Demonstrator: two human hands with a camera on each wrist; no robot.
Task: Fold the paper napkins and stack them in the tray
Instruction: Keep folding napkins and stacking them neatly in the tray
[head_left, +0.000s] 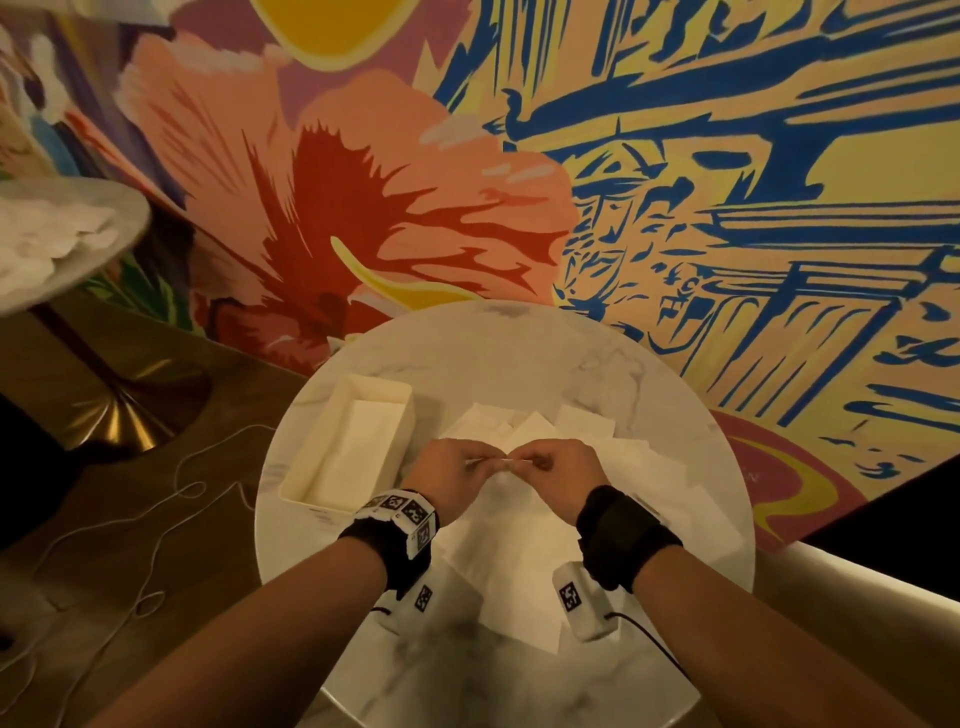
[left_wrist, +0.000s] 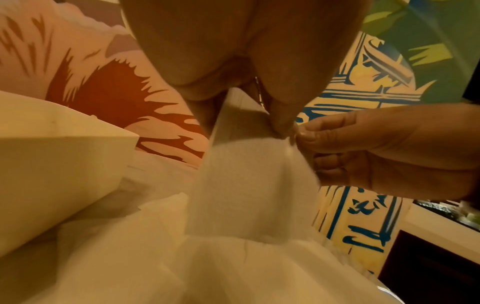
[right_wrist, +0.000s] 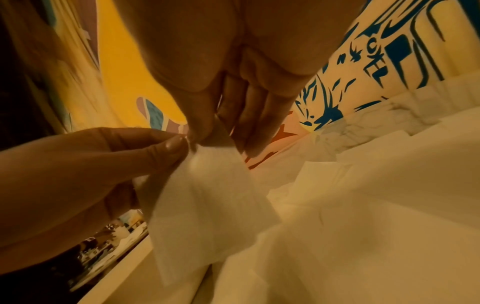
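Note:
A single white napkin (left_wrist: 246, 174) hangs over the round marble table (head_left: 519, 338). My left hand (head_left: 457, 470) and right hand (head_left: 550, 467) pinch its top edge, fingertips almost touching. The left wrist view shows my left thumb and finger (left_wrist: 280, 127) on the edge, with the right hand (left_wrist: 363, 148) beside them. In the right wrist view the napkin (right_wrist: 207, 195) droops from my right fingertips (right_wrist: 205, 133), and the left hand (right_wrist: 103, 160) grips it alongside. The cream tray (head_left: 374, 383) stands left of my hands with a folded napkin (head_left: 358, 441) lying inside.
Loose unfolded napkins (head_left: 623, 467) lie spread under and to the right of my hands. A second round table (head_left: 119, 218) with more napkins stands at far left on a brass base (head_left: 119, 415). A white cable (head_left: 171, 493) trails on the floor. A painted wall rises behind.

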